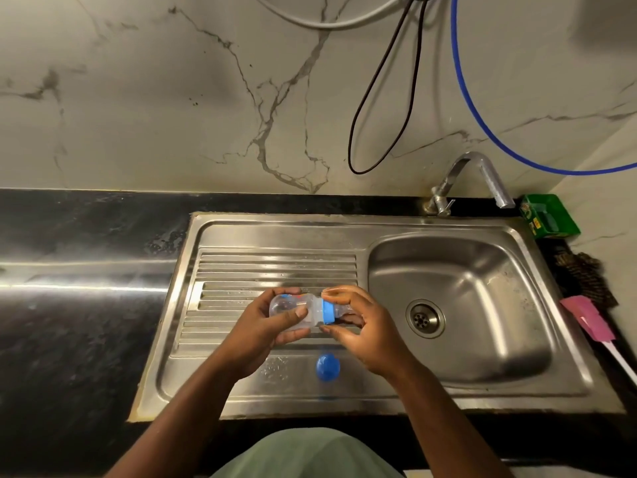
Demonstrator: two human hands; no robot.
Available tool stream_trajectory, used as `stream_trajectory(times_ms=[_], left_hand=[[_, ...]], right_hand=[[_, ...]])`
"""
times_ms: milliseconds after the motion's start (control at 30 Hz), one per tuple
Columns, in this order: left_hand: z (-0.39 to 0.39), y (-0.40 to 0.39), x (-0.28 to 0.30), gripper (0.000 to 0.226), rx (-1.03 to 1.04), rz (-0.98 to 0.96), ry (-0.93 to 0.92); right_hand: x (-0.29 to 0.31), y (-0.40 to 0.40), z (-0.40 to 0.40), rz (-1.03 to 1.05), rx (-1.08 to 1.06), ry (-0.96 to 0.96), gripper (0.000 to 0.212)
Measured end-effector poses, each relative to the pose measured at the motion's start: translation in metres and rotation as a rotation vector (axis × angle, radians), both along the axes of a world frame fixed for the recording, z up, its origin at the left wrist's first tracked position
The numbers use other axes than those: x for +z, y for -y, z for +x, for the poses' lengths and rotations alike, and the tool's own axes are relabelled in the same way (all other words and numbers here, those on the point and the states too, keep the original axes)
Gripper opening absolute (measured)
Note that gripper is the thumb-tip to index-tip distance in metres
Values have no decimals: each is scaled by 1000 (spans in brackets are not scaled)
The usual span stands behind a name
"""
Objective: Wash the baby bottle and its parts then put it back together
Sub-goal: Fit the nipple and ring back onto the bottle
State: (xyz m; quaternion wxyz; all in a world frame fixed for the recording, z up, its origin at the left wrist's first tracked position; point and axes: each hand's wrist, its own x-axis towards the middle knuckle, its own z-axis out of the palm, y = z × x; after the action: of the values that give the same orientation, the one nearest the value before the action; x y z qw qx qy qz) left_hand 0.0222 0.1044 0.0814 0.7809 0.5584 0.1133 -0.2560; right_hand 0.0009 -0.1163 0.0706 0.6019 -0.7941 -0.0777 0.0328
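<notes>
1. The baby bottle (pixel 293 312) is held on its side above the ribbed drainboard (pixel 275 267) of the steel sink (pixel 344 222), its neck turned toward the basin (pixel 482 305).
2. The clear body of the bottle is grasped by the left hand (pixel 272 326), with the thumb laid across the front and the fingers curled behind it.
3. The blue collar ring (pixel 328 312) at the neck is pinched by the right hand (pixel 358 326), thumb below and fingertips above; the teat appears to project past the ring, largely hidden by that hand.
4. Whether the ring is being tightened or loosened cannot be told from this view.
5. A blue cap (pixel 327 367) lies apart on the flat front part of the drainboard, just below the hands.
6. The tap (pixel 482 177) stands behind the basin with no water seen running.
7. A slip is judged possible: the drainboard appears wet, and smooth plastic can turn inside a wet grasp, so the bottle could drop onto the steel.
8. Cross-threading is a risk if the ring is turned while tilted against the neck; a leak would follow.
9. The rounded cap could be knocked by a wrist and may roll toward the basin or off the front edge of the bench (pixel 86 305).
</notes>
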Motion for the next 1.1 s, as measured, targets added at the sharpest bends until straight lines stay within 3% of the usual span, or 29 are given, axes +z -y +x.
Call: stream_trajectory(times_ms=[333, 500, 733, 933, 1100], left_hand=[[-16, 5, 8, 33, 15, 118, 116], [-24, 3, 10, 34, 8, 131, 175], [-25, 5, 11, 39, 11, 89, 128], [-26, 12, 15, 39, 20, 72, 186], [-20, 7, 21, 45, -27, 106, 232]], right_hand=[[4, 3, -12, -24, -16, 4, 43], [8, 1, -15, 16, -26, -158, 37], [11, 7, -17, -54, 95, 37, 48], [30, 1, -14, 67, 18, -283, 30], [34, 4, -12, 77, 20, -309, 34]])
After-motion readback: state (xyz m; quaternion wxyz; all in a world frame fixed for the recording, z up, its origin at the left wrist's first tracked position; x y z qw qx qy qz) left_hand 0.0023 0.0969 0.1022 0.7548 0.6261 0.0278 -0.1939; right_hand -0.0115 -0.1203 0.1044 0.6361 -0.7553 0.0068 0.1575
